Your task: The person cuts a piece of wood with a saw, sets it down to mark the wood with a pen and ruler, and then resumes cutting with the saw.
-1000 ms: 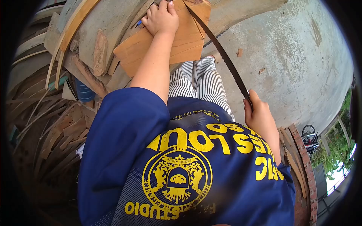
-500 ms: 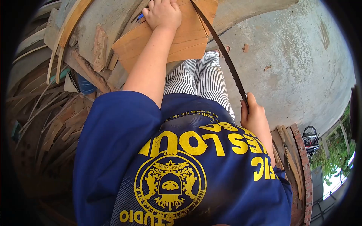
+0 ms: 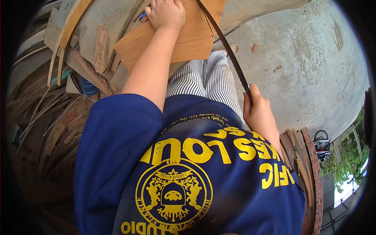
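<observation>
My left hand (image 3: 168, 15) presses down on an orange-brown wooden board (image 3: 188, 49), its fingers bent and partly cut off by the top edge of the view. Thin dark lines run across the board. A blue pen-like thing (image 3: 143, 16) shows beside that hand. In my right hand (image 3: 257, 107), fingers wrapped round its near end, is a long dark saw blade (image 3: 235, 58) with teeth along one edge. The blade slants up to the board's right part, where a narrow cut line runs beside it. Its far end is out of view.
Curved wood strips (image 3: 74, 27) and offcuts (image 3: 102, 47) lie at the left, near a blue container (image 3: 88, 87). A grey concrete floor (image 3: 301, 58) spreads right, with a small brick-coloured chip (image 3: 255, 47). Planks (image 3: 301, 164) and a motorbike (image 3: 322, 145) stand lower right.
My right hand has moved up and slightly left, pushing the saw blade farther along the board. My left hand stays on the board; the whole view has shifted slightly.
</observation>
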Action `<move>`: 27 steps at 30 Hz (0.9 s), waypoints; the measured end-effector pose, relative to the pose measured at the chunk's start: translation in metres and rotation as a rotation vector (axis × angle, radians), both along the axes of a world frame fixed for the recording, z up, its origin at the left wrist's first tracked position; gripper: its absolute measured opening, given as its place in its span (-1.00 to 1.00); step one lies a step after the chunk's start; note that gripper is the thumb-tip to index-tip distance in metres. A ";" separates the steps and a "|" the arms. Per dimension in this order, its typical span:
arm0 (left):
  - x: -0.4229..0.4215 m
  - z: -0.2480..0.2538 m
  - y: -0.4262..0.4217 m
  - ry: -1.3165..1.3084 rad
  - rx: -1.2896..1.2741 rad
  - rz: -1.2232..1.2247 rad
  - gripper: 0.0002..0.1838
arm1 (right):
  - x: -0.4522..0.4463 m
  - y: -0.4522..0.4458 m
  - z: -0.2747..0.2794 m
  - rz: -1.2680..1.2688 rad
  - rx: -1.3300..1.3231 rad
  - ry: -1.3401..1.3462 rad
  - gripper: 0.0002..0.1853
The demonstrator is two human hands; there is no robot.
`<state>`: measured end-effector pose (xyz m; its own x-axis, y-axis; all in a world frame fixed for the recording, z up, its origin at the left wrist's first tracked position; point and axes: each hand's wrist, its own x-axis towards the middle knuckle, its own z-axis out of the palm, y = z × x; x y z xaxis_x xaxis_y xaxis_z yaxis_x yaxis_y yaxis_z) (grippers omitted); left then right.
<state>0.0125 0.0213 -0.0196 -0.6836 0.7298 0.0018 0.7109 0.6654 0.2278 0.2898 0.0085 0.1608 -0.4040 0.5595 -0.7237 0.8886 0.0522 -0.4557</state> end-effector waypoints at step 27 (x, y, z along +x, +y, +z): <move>-0.002 -0.012 -0.004 -0.018 -0.117 0.014 -0.65 | -0.063 0.036 0.005 0.200 0.084 -0.031 -0.81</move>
<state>0.0102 0.0175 -0.0316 -0.6927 0.7149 -0.0954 0.6981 0.6978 0.1604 0.2270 0.0442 0.1655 -0.4912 0.5290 -0.6920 0.8703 0.2657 -0.4146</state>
